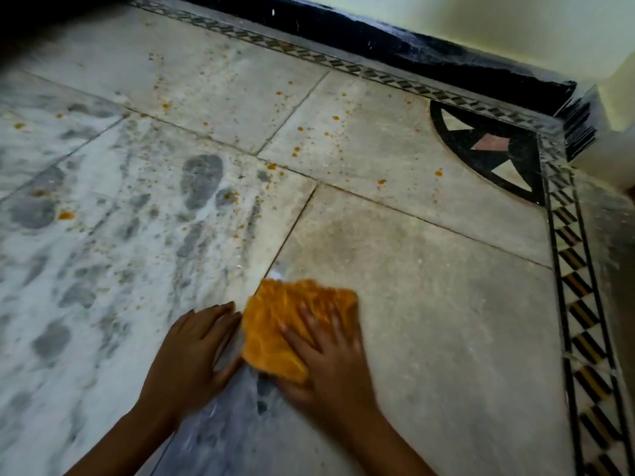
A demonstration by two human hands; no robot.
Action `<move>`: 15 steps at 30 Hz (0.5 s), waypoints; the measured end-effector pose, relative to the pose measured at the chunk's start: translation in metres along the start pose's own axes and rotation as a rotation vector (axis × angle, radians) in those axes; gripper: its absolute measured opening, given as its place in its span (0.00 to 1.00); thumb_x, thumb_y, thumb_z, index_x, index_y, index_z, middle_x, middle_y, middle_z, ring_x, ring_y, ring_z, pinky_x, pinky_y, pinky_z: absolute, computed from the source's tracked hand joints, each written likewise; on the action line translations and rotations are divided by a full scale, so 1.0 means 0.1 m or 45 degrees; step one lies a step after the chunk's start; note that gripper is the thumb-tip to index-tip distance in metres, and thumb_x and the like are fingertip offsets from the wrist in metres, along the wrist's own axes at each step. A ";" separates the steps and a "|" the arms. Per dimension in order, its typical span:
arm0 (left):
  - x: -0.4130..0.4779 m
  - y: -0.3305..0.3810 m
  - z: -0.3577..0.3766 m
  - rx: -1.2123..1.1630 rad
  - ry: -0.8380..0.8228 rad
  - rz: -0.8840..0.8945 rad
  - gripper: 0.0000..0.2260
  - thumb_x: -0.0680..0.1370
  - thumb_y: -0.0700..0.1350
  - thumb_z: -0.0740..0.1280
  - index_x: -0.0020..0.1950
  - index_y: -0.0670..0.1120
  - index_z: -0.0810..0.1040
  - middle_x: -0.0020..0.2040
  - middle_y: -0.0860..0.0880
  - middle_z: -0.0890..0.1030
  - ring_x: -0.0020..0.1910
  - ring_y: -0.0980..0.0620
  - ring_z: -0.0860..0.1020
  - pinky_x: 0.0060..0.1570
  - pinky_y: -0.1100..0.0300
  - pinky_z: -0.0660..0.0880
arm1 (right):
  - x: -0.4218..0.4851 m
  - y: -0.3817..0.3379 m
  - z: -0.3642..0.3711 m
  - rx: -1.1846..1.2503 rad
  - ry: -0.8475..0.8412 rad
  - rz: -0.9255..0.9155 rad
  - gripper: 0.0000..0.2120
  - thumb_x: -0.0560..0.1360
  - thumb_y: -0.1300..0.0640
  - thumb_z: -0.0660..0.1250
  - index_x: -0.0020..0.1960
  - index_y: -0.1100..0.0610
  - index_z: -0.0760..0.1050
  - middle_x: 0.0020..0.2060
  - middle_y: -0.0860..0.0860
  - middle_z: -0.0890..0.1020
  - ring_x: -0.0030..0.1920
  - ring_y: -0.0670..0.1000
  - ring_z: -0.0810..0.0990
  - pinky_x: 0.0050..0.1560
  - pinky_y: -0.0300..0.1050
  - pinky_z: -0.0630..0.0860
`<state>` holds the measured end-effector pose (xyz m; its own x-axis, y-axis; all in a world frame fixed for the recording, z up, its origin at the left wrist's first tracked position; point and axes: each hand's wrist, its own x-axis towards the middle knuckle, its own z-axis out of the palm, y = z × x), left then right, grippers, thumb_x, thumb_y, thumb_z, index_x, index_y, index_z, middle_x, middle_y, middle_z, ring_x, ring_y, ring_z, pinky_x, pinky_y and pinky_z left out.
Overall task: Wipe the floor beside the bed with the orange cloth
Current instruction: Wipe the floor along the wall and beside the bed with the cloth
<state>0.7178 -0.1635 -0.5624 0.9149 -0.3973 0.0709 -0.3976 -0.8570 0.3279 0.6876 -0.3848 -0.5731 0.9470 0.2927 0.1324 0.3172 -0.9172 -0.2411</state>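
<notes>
Hands sit low in the view, near six o'clock, both down on the floor (429,304). The right hand (330,355) lies flat on the orange cloth (275,324), fingers straight and spread wide, pressing it to the pale stone. Its thumb runs along the cloth's near edge, and its outline is blurred. The left hand (192,352) rests palm down on the bare floor at nine o'clock of the cloth, fingers straight and close together, holding nothing. Whether its fingertips touch the cloth's edge I cannot tell. The cloth is crumpled into a rough square over a joint between slabs. Orange specks (335,117) dot the floor toward twelve o'clock, and grey smudges (201,180) mark the dusty slabs at ten. A dark corner inlay (488,149) lies at two o'clock, beside the patterned border (577,286) and black skirting (412,53).
</notes>
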 end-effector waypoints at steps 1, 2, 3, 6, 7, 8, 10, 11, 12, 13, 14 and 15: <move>-0.08 -0.03 0.00 -0.005 0.006 0.002 0.22 0.77 0.56 0.57 0.61 0.42 0.77 0.61 0.43 0.77 0.57 0.43 0.76 0.55 0.49 0.71 | -0.29 0.15 -0.05 -0.003 -0.022 -0.074 0.36 0.64 0.34 0.65 0.70 0.42 0.64 0.71 0.52 0.66 0.71 0.62 0.63 0.67 0.66 0.56; -0.16 -0.05 0.01 -0.018 0.022 0.000 0.21 0.77 0.55 0.57 0.61 0.42 0.77 0.62 0.44 0.76 0.58 0.44 0.75 0.56 0.49 0.70 | -0.51 0.34 -0.14 -0.025 -0.060 -0.165 0.39 0.63 0.34 0.66 0.71 0.41 0.62 0.71 0.52 0.66 0.71 0.62 0.63 0.66 0.65 0.58; -0.25 -0.07 0.00 -0.032 0.044 -0.008 0.21 0.77 0.54 0.56 0.61 0.42 0.77 0.62 0.44 0.76 0.59 0.44 0.75 0.56 0.50 0.70 | -0.65 0.54 -0.23 -0.067 -0.076 -0.222 0.40 0.62 0.34 0.66 0.72 0.41 0.60 0.71 0.53 0.66 0.70 0.63 0.65 0.65 0.64 0.60; -0.45 -0.11 -0.02 -0.036 0.072 -0.047 0.21 0.78 0.54 0.55 0.62 0.43 0.77 0.63 0.44 0.76 0.59 0.45 0.74 0.57 0.50 0.69 | -0.53 1.00 -0.36 -0.141 -0.103 0.017 0.38 0.65 0.34 0.62 0.73 0.42 0.60 0.72 0.52 0.63 0.69 0.63 0.67 0.67 0.65 0.59; -0.49 -0.14 -0.02 -0.028 0.080 -0.054 0.21 0.79 0.54 0.54 0.62 0.43 0.76 0.63 0.44 0.76 0.60 0.45 0.74 0.58 0.49 0.69 | -0.32 1.02 -0.35 -0.160 -0.030 0.216 0.36 0.67 0.34 0.60 0.73 0.43 0.60 0.73 0.52 0.62 0.71 0.63 0.64 0.69 0.66 0.56; -0.56 -0.16 -0.03 -0.019 0.094 -0.063 0.22 0.79 0.55 0.52 0.62 0.44 0.76 0.63 0.44 0.76 0.60 0.45 0.74 0.59 0.48 0.68 | -0.05 0.91 -0.32 -0.146 0.009 0.447 0.35 0.69 0.35 0.59 0.73 0.43 0.59 0.74 0.53 0.60 0.72 0.63 0.59 0.70 0.67 0.53; -0.66 -0.20 -0.02 -0.024 0.120 -0.092 0.22 0.80 0.55 0.51 0.62 0.43 0.76 0.63 0.45 0.76 0.61 0.47 0.72 0.60 0.48 0.67 | 0.46 0.50 -0.20 -0.094 -0.022 0.778 0.34 0.72 0.36 0.60 0.75 0.43 0.55 0.76 0.53 0.54 0.74 0.63 0.50 0.70 0.68 0.45; -0.71 -0.21 -0.02 -0.026 0.135 -0.105 0.22 0.80 0.55 0.51 0.62 0.43 0.76 0.63 0.44 0.76 0.61 0.47 0.72 0.59 0.47 0.69 | 0.65 0.25 -0.12 -0.075 -0.065 0.810 0.34 0.72 0.36 0.60 0.75 0.44 0.55 0.76 0.53 0.53 0.74 0.64 0.49 0.70 0.69 0.43; -0.73 -0.22 -0.03 -0.027 0.152 -0.114 0.22 0.80 0.54 0.51 0.62 0.43 0.76 0.63 0.44 0.76 0.61 0.46 0.73 0.58 0.46 0.71 | 0.78 -0.01 -0.04 -0.074 -0.081 0.753 0.34 0.71 0.37 0.61 0.74 0.44 0.57 0.76 0.54 0.56 0.74 0.65 0.52 0.68 0.71 0.43; -0.78 -0.25 -0.04 -0.023 0.166 -0.126 0.21 0.79 0.53 0.52 0.61 0.43 0.76 0.62 0.44 0.76 0.60 0.45 0.74 0.57 0.45 0.72 | 0.81 -0.28 0.06 -0.101 -0.051 0.615 0.33 0.70 0.37 0.61 0.73 0.45 0.62 0.74 0.55 0.61 0.72 0.66 0.57 0.67 0.72 0.46; -0.81 -0.27 -0.04 -0.017 0.178 -0.139 0.21 0.79 0.53 0.53 0.61 0.42 0.76 0.62 0.43 0.77 0.59 0.44 0.75 0.56 0.45 0.73 | 0.74 -0.51 0.15 -0.122 -0.029 0.464 0.33 0.67 0.36 0.60 0.70 0.46 0.67 0.71 0.56 0.67 0.69 0.68 0.63 0.66 0.73 0.51; -0.86 -0.30 -0.05 -0.006 0.194 -0.160 0.20 0.79 0.52 0.53 0.61 0.41 0.76 0.61 0.43 0.77 0.58 0.44 0.76 0.55 0.47 0.73 | 0.58 -0.69 0.19 -0.125 -0.053 0.308 0.32 0.65 0.36 0.59 0.67 0.46 0.71 0.69 0.56 0.71 0.67 0.68 0.67 0.64 0.72 0.56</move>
<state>0.6513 -0.1015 -0.5738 0.9575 -0.2325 0.1708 -0.2793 -0.8950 0.3478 0.7220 -0.2994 -0.5672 0.9966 0.0708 0.0418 0.0768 -0.9831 -0.1662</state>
